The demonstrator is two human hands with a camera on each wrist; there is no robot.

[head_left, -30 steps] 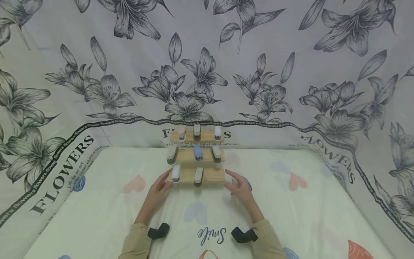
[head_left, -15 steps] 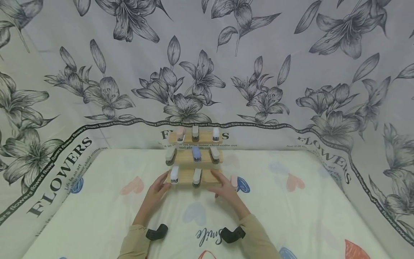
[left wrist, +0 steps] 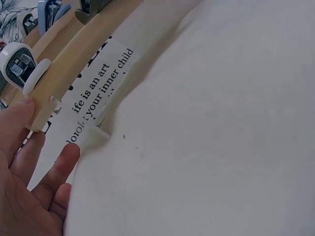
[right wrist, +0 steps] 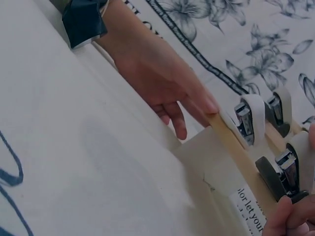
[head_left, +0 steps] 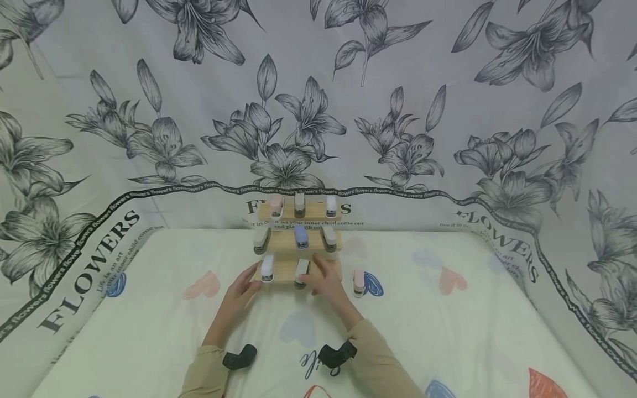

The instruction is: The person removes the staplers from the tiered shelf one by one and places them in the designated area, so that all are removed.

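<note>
A three-tier wooden rack carries small staplers on every step. My left hand holds the left end of the lowest step; in the left wrist view its thumb lies on top, with a finger beneath the wood. A white stapler sits beside that thumb. At the middle of the same step, my right hand reaches a light grey stapler. Its thumb is right at the stapler's front end, while the index finger extends just to its right. A pink stapler lies on the cloth right of the rack.
Higher up stand a blue stapler between two grey ones, and pink, grey and white staplers on the top step. Behind the rack hangs a flower-printed curtain. Light cloth with printed hearts covers the table.
My right hand has moved left from the rack's right end to the light grey stapler, uncovering the pink stapler. My left hand has stayed at the left end.
</note>
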